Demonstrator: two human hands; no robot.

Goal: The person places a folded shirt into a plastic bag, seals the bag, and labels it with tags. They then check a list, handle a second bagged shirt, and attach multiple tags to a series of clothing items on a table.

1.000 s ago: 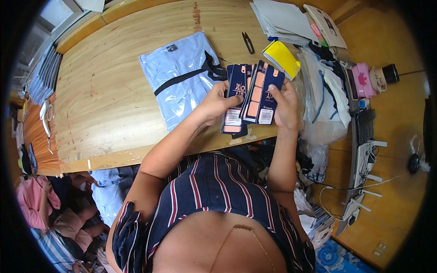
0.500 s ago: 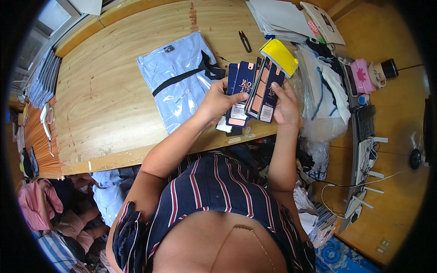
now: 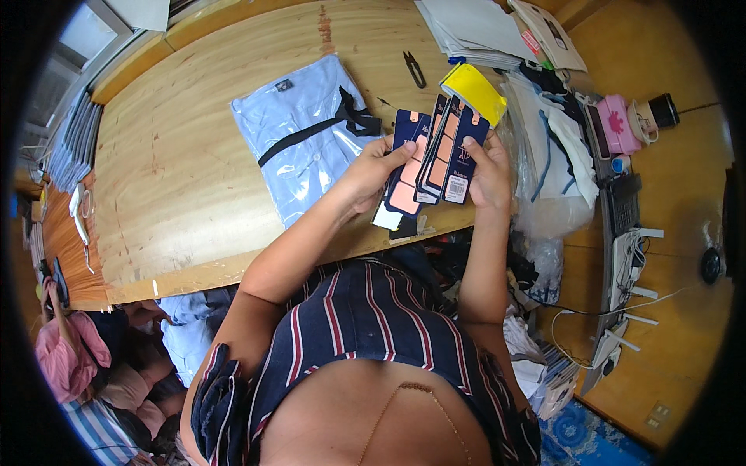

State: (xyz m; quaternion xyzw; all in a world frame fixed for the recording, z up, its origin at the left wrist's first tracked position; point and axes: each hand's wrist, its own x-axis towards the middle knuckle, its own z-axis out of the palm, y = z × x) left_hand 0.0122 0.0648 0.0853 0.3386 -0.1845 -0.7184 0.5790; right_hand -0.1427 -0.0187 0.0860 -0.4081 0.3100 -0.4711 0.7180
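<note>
Between both hands a bunch of navy and peach garment hang tags [image 3: 440,151] is fanned out above the table's near edge. My left hand [image 3: 371,177] is closed on the tags at the left, its thumb pressed on their face. My right hand [image 3: 489,172] grips the tags at the right, thumb on a navy one with a barcode label. Beside my left hand lies a folded light-blue shirt [image 3: 291,182] in clear plastic, with a black strap [image 3: 303,141] across it. Just past the tags is a yellow packet [image 3: 475,95]. Under the tags, white and black pieces show partly.
Black thread snips [image 3: 413,70] lie on the wooden table [image 3: 179,171]. White papers [image 3: 474,31], plastic bags and cloth pieces crowd the right side, near a pink box [image 3: 618,124] and a telephone [image 3: 624,203]. Folded blue garments [image 3: 76,140] are stacked far left. Another person in pink [image 3: 70,349] is at lower left.
My left thumb has shifted on the tags, and a peach-panelled face now shows where a navy printed one was. The person at lower left has raised their hands.
</note>
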